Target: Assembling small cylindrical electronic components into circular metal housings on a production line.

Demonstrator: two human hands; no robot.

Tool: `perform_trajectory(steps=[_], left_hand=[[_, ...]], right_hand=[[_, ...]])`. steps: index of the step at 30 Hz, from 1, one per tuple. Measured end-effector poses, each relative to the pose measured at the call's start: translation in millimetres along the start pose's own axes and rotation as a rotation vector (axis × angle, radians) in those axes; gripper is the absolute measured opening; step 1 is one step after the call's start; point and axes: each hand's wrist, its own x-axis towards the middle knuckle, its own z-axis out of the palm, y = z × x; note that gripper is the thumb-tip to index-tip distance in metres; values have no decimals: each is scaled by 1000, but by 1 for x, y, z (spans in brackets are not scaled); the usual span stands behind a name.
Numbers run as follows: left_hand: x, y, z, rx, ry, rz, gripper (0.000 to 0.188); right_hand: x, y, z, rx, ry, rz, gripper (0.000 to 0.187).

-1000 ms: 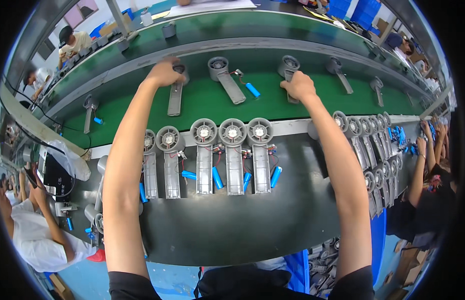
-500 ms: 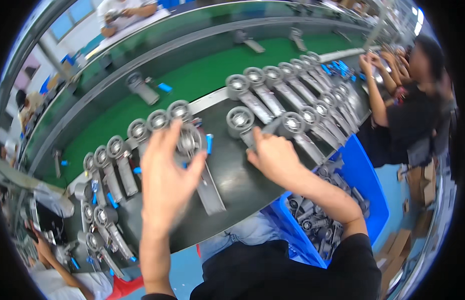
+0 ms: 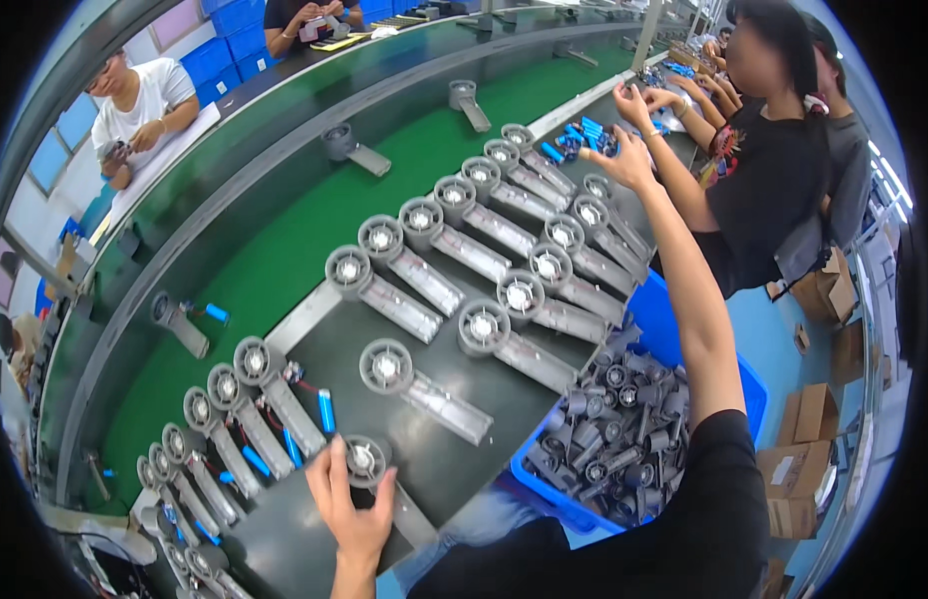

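My left hand is at the front of the dark bench, fingers and thumb on opposite sides of the round head of a grey handheld fan housing. That housing's handle points toward the bench's near edge. My right arm stretches far to the right. There my right hand, fingers apart and holding nothing visible, is beside a pile of blue cylindrical batteries. Between my hands, another fan housing lies alone, its round head to the left. A blue battery wired to a housing lies just beyond my left hand.
Rows of grey fan housings line the bench to the right, and more with batteries to the left. Beyond runs a green conveyor with scattered housings. A blue bin of grey parts stands below the bench. A co-worker sits close right.
My right hand has left a fan housing and reached far right to the batteries. My left hand has closed in around a housing's head. The view has turned rightward.
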Motion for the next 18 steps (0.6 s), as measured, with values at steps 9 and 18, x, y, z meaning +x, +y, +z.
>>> perform_trajectory(steps=[9, 18], left_hand=[[11, 0, -2, 105, -27, 13, 67], [14, -4, 4, 88, -49, -13, 67]], right_hand=[[83, 0, 65, -133, -396, -86, 130], [81, 23, 78, 132, -411, -115, 90]])
